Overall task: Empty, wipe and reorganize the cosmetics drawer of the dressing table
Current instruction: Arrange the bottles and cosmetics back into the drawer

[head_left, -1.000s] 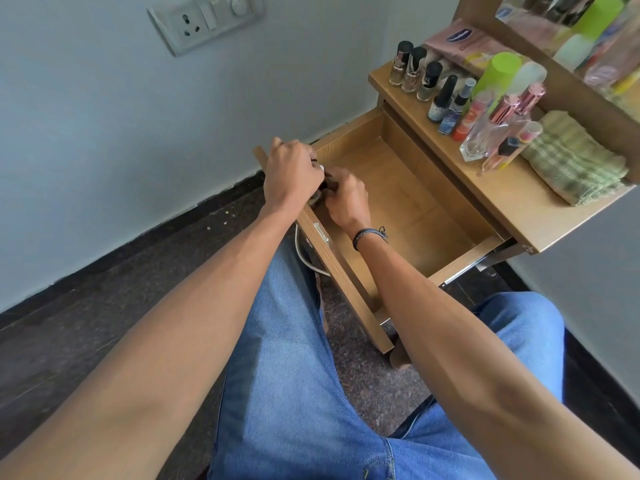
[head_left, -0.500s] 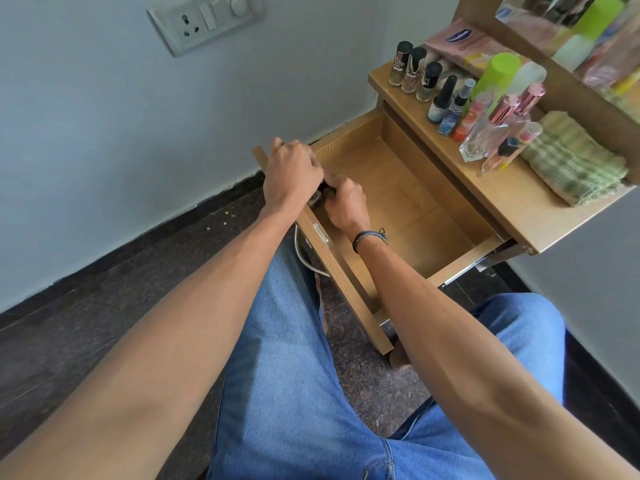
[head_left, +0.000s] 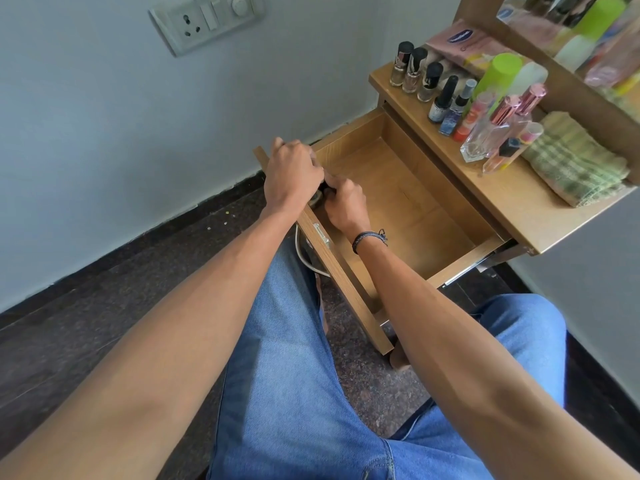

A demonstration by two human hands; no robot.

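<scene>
Head view: the drawer (head_left: 398,188) stands pulled out below the dressing table top (head_left: 502,199), which carries nail-polish bottles (head_left: 412,71) and a checked cloth (head_left: 575,161). At the drawer's front corner the right hand (head_left: 346,206) curls on a small dark object (head_left: 319,196) — too hidden to identify. The left hand (head_left: 292,173) curls over the front edge — its grasp can't be told.

The drawer (head_left: 408,202) and tabletop (head_left: 502,195) are matt wood-grain board; the right rail (head_left: 464,271) is shiny metal. The far bottles (head_left: 412,74) are glossy glass with black plastic caps. The cloth (head_left: 575,161) is coarse checked weave. The floor (head_left: 104,306) is speckled stone.
</scene>
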